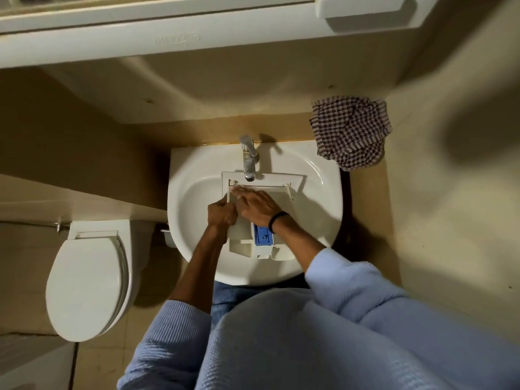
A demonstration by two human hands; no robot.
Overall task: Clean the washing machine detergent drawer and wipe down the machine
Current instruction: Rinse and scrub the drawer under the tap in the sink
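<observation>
The white detergent drawer (284, 199) lies in the white sink (191, 204), its front panel under the tap and a blue insert (263, 235) near its close end. My left hand (221, 213) grips the drawer's left side wall. My right hand (256, 205) lies flat with fingers spread inside the left compartment, pressing on its floor. Whether something is under that palm is hidden. A black band sits on my right wrist.
A chrome tap (249, 157) hangs over the drawer's far end. A checked cloth (350, 132) lies bunched on the counter at the sink's back right. A closed toilet (87, 282) stands to the left. A cabinet (168, 38) overhangs above.
</observation>
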